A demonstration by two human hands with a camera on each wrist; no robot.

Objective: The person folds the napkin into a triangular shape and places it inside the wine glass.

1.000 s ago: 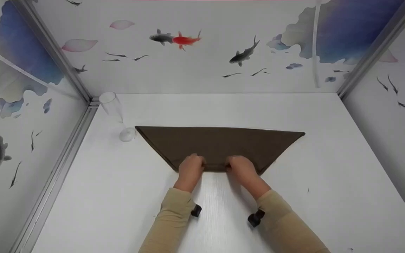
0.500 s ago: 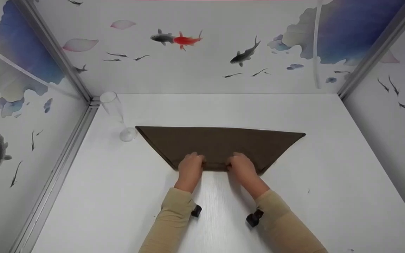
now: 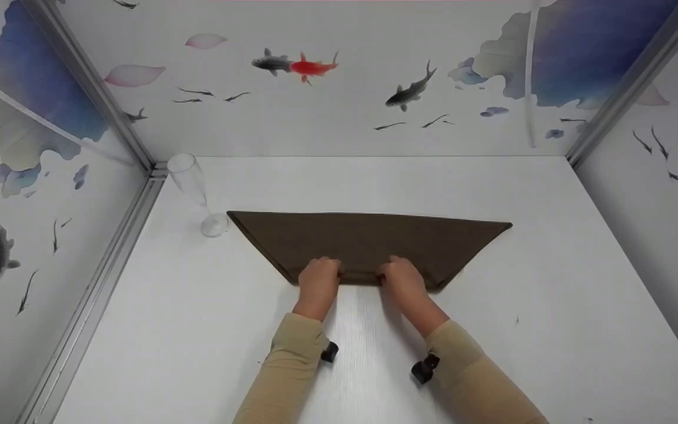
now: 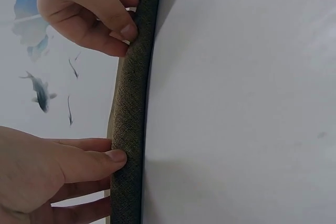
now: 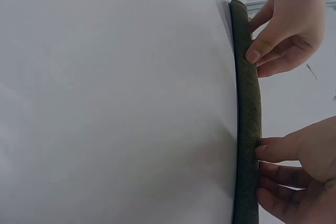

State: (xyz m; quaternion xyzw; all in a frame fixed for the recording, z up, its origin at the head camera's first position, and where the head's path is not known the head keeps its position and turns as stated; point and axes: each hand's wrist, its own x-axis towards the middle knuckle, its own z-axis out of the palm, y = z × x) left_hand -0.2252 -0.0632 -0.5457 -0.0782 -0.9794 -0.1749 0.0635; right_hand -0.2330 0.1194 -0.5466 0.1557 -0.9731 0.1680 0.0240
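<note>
A brown cloth napkin (image 3: 362, 235) lies on the white table, its long side at the back and two pointed corners out to the left and right. Along its near side runs a narrow rolled edge, which shows as a thick fabric tube in both wrist views. My left hand (image 3: 319, 285) pinches this roll left of its middle, the thumb (image 4: 116, 155) on the near face. A short way to the right, my right hand (image 3: 405, 285) pinches the same roll with its thumb (image 5: 269, 149) and bent fingers. Parts of the fingertips are hidden behind the roll.
A clear stemmed glass (image 3: 189, 179) stands at the back left, its foot (image 3: 215, 225) close to the napkin's left corner. White panels (image 3: 339, 129) printed with fish and petals enclose the table at the back and both sides.
The rolled near edge has shifted very slightly away from me, with both hands still on it. My right forearm has moved a little to the left. The glass has not moved.
</note>
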